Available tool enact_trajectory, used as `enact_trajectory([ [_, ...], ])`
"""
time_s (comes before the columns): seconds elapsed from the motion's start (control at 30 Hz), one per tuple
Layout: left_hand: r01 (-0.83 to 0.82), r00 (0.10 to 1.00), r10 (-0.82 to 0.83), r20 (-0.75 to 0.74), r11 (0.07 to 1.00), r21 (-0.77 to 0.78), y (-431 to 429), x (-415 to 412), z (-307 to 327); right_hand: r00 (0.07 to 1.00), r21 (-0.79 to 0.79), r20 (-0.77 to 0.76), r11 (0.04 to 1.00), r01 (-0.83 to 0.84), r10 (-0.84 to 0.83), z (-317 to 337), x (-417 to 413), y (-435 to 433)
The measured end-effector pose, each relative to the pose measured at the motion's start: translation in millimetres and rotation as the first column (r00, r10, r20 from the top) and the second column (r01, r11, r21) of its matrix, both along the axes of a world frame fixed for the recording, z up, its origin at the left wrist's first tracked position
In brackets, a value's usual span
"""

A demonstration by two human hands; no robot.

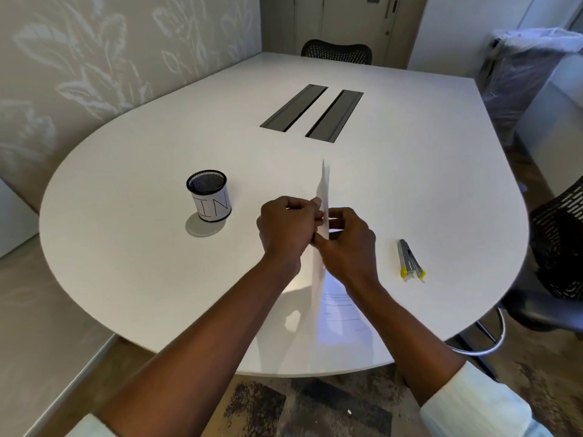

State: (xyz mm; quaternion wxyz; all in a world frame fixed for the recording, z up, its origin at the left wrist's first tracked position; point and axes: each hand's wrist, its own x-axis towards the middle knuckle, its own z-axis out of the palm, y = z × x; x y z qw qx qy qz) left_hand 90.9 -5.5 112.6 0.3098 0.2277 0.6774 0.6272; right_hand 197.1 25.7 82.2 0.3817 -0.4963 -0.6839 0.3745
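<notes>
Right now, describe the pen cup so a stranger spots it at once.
Start at the big white table. On its left side, left of the left hand holding paper, stands a black mesh cup. Unlike the flat yellow-tipped tool on the right, it is upright, with a white band reading IN.

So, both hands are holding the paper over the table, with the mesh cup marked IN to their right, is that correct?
Not quite: the head view shows the mesh cup to their left. The left hand and right hand do hold the paper over the table.
</notes>
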Motion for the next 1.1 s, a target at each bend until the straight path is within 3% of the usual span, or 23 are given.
enact_trajectory([
  [0.1, -0.05, 0.999, 0.05, -0.002, 0.999, 0.021, -1, -7, -3, 0.997, -0.029, -0.075, 1.0, 0.002, -0.005, 10, 8, 5],
  [0.23, -0.125, 0.992, 0.126, 0.019, 0.991, -0.037, -1, -30, -13, 0.924, -0.21, -0.376, 0.965, -0.158, 0.069, 35, 32, 13],
  [0.33, -0.07, 0.968, 0.091, 0.236, 0.993, -0.093, -2, -46, -15, 0.845, -0.29, -0.517, 0.901, -0.324, 0.137, 57, 52, 21],
  [0.43, 0.071, 0.865, -0.058, 0.499, 0.997, -0.006, -8, -59, -14, 0.807, -0.292, -0.569, 0.878, -0.38, 0.16, 65, 67, 33],
  [0.53, 0.095, 0.817, -0.13, 0.562, 0.991, 0.092, -14, -66, -20, 0.822, -0.31, -0.541, 0.866, -0.393, 0.18, 58, 76, 49],
  [0.63, 0.019, 0.924, -0.021, 0.383, 1.0, 0.01, -17, -66, -32, 0.862, -0.368, -0.477, 0.85, -0.376, 0.175, 38, 81, 66],
  [0.77, -0.062, 0.996, 0.07, 0.047, 0.988, -0.145, -25, -62, -51, 0.967, -0.32, -0.227, 0.929, -0.188, 0.117, -1, 77, 79],
  [0.93, -0.125, 0.972, 0.057, -0.229, 0.947, -0.297, -30, -50, -75, 0.994, -0.202, 0.109, 0.979, 0.018, 0.004, -46, 65, 78],
  [1.1, -0.145, 0.894, -0.079, -0.44, 0.88, -0.451, -39, -40, -87, 0.956, -0.037, 0.294, 0.999, -0.01, 0.02, -71, 60, 70],
])
